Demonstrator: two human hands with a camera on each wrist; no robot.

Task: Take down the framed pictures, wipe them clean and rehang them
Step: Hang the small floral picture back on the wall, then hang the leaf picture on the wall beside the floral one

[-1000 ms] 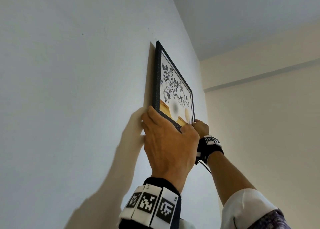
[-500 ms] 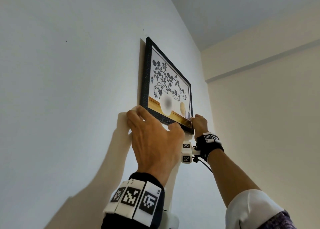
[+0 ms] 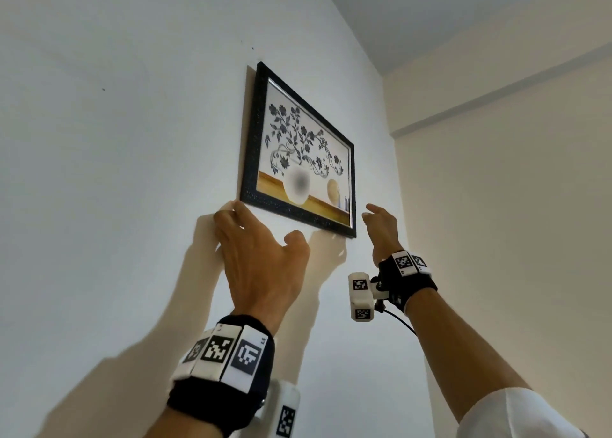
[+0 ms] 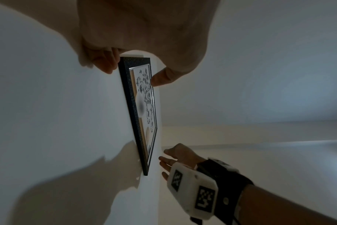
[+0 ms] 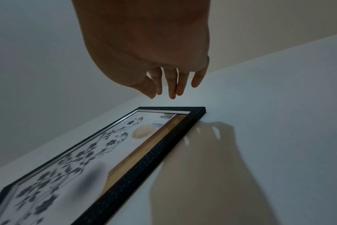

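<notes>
Picture (image 3: pixel 299 146) is hanging just above our spread left hand (image 3: pixel 261 255), long axis level; our relaxed right hand (image 3: pixel 381 227) is hovering beside its lower corner.

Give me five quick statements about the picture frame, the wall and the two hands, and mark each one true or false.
1. The framed picture hangs on the white wall. True.
2. The right hand grips the frame's lower right corner. False: its fingers are spread and clear of the frame.
3. The frame is black. True.
4. The left hand is up at the frame's top edge. False: it is at the lower left corner, fingertips at the frame's edge by the wall.
5. The picture shows a sailing ship. False: it shows dark flowers in a pale vase.
</notes>
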